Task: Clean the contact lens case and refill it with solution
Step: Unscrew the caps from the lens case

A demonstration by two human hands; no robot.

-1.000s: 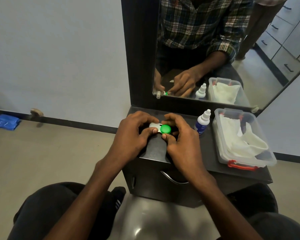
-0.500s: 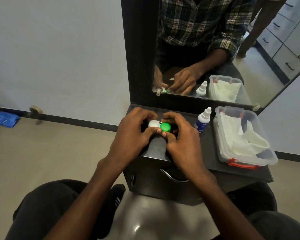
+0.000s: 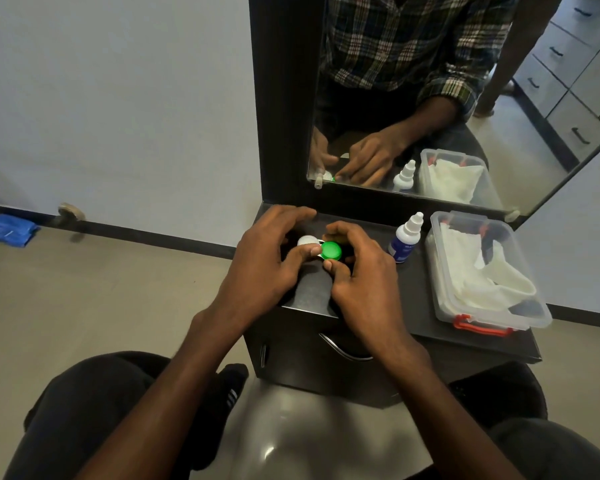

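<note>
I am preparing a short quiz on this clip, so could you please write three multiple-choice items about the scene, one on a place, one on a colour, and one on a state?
1. Where does the solution bottle stand?
A. Between the hands and the clear plastic box
B. On the floor
C. Inside the box

2. What colours are the two caps of the contact lens case?
A. Both blue
B. One white, one green
C. One red, one black

3. What is the state of the case?
A. Lying alone on the floor
B. Dropped in the box
C. Held by both hands, both caps on

Key:
1 A, the bottle stands upright on the dark cabinet top, left of the box.
2 B, a white cap sits beside a green cap.
3 C, the left hand and the right hand close their fingers around it.
</note>
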